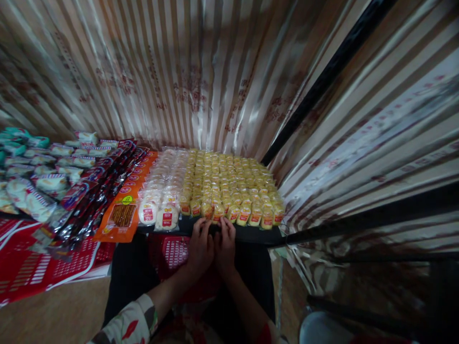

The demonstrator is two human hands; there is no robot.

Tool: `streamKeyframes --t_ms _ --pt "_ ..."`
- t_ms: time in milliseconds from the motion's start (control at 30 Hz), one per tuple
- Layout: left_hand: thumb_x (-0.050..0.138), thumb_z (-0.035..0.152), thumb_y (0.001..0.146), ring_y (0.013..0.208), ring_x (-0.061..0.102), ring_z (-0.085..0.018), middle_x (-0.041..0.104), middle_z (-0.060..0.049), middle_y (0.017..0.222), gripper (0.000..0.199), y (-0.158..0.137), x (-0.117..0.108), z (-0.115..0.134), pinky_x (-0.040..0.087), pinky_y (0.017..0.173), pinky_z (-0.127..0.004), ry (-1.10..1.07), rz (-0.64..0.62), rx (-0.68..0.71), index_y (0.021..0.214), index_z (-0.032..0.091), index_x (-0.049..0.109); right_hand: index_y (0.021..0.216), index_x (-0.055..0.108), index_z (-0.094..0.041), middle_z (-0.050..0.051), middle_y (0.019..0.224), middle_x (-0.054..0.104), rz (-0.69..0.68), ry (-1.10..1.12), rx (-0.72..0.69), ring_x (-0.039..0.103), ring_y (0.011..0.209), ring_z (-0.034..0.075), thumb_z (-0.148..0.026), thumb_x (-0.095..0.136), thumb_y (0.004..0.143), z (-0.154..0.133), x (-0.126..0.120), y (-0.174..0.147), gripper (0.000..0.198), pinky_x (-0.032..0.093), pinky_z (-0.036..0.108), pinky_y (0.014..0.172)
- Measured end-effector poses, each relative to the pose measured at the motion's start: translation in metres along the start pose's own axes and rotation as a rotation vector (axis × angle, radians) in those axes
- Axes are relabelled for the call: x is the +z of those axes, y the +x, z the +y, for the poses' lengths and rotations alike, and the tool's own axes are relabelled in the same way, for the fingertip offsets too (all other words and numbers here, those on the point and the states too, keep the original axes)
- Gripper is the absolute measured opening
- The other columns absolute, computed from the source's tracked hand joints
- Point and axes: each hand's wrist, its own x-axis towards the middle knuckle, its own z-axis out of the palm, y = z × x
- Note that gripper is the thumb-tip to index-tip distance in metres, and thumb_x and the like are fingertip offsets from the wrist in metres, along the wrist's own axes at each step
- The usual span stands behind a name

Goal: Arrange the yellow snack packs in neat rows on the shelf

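Dense rows of small yellow snack packets (pixel 244 181) in clear wrap with red-marked labels cover the right part of a black shelf (pixel 251 234). At the front edge, my left hand (pixel 201 243) and my right hand (pixel 225 243) are close together, fingers bent inward. Between their fingertips is one yellow snack packet (pixel 218 213), gripped from both sides at the front of its row. Left of the yellow rows lie columns of round white packets (pixel 167 217), and beside them an orange bag of brown sticks (pixel 122 215).
Dark red packs (pixel 96 191) and white-blue wrapped snacks (pixel 50 181) fill the left side. Below them is a red plastic basket (pixel 71 263); another red basket (pixel 175 251) is under my hands. A striped curtain (pixel 201 71) and black poles (pixel 322 86) enclose the shelf.
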Motion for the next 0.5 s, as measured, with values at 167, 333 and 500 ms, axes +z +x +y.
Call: streamKeyframes --t_ms 167,333,500 --pt "0.037 0.009 0.082 0.128 0.035 -0.024 0.037 -0.015 0.134 0.052 -0.002 0.001 -0.017 0.034 0.106 -0.049 0.005 0.084 -0.036 0.134 0.015 0.033 0.136 0.039 -0.021 0.014 0.130 0.043 0.002 -0.045 -0.049 0.045 0.121 0.023 -0.016 0.033 0.089 -0.008 -0.002 0.008 0.048 0.043 0.047 0.098" --pt "0.034 0.009 0.084 0.131 0.032 -0.024 0.037 -0.015 0.138 0.052 0.005 0.003 -0.023 0.031 0.108 -0.049 0.033 0.051 0.030 0.135 0.015 0.032 0.137 0.037 -0.021 0.014 0.129 0.044 -0.004 -0.068 -0.084 0.044 0.122 0.023 -0.014 0.032 0.089 -0.007 -0.003 0.012 0.049 0.043 0.047 0.098" --pt "0.035 0.007 0.081 0.127 0.037 -0.024 0.043 -0.014 0.131 0.052 0.015 0.001 -0.017 0.032 0.107 -0.049 0.055 0.077 0.033 0.132 0.013 0.038 0.136 0.039 -0.021 0.014 0.123 0.045 -0.004 -0.068 -0.088 0.047 0.116 0.023 -0.014 0.033 0.088 -0.002 -0.003 0.011 0.049 0.045 0.047 0.096"
